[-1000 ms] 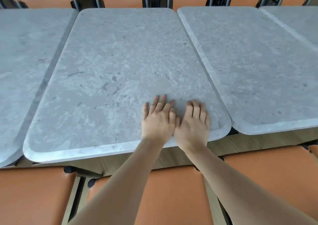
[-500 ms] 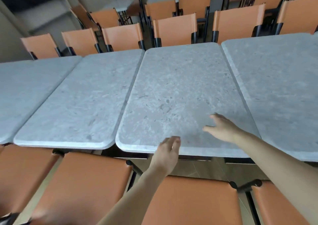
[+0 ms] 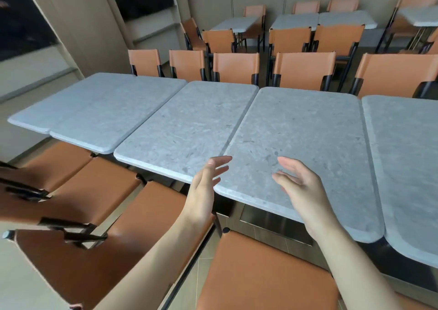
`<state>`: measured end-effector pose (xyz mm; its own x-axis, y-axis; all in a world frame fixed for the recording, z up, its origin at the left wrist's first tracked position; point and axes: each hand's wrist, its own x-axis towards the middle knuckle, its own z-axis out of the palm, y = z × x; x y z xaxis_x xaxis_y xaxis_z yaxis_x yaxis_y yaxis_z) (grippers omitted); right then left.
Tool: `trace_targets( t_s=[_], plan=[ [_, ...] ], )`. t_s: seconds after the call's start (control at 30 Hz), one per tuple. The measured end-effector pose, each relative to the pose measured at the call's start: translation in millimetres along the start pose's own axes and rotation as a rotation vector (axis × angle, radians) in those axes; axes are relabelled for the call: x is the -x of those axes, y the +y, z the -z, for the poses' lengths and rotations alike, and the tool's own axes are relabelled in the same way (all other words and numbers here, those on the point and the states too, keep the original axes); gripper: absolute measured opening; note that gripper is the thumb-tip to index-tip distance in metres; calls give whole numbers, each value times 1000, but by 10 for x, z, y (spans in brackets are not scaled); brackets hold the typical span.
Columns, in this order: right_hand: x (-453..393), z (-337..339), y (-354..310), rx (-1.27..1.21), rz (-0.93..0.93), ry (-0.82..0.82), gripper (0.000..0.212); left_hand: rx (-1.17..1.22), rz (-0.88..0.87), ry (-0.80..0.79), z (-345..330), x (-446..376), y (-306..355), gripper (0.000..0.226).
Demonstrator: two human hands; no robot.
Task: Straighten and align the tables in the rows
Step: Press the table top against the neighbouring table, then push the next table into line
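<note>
Row of grey stone-look worktops [image 3: 296, 132] ran left to right across scene, tops butted edge to edge; left hand [image 3: 203, 186] raised over near edge at seam between two middle tops, fingers straight and spread, grip wide, holding nothing; right hand [image 3: 301, 188] raised over near part of right-middle top, palm facing left, grip wide, empty; orange chairs [image 3: 260, 274] tucked along near side.

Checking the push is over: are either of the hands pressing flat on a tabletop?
No, the left hand and right hand hang open above the grey table, fingers spread, palms facing each other.
</note>
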<state>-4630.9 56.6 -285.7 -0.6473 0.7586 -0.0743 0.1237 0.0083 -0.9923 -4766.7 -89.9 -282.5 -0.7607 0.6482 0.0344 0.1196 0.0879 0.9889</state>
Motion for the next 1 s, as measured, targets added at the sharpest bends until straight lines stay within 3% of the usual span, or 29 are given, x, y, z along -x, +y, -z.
trace_targets(
  t_s=[0.23,0.47,0.7,1.0],
  plan=[
    [739,-643,-379,-75,30,-54,33,60,-20,79,878,697,207,49],
    [1753,-1436,-528,-67,29,-80,29,37,-41,-58,1938,1740,475,28],
    [2596,-2310,-711,-35,66,-162,32,28,-87,-19,2929,2541,519,39],
    [3018,-2922,-924,-10,117,-206,33,49,-81,-3,3398,2850,617,35]
  ],
)
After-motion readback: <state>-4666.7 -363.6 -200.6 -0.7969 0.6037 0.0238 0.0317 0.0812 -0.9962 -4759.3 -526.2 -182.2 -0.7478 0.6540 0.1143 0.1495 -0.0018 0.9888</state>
